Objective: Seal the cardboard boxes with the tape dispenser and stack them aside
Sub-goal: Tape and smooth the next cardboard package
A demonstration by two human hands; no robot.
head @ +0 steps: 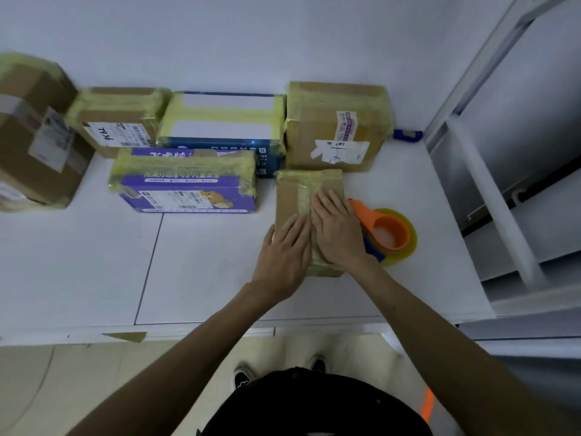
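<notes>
- Head view: a small cardboard box (290, 196) with yellowish tape along its top lies on the white table (204, 262)
- The left hand (284, 256) and right hand (338, 231) lie flat on the box top, side by side, fingers straight and pressing on the tape
- The orange tape dispenser (390, 229) rests on the table just right of the box, in neither hand
- Behind it stand taped boxes: a purple box (185, 184), a blue box (220, 124) and a large brown box (338, 127)
</notes>
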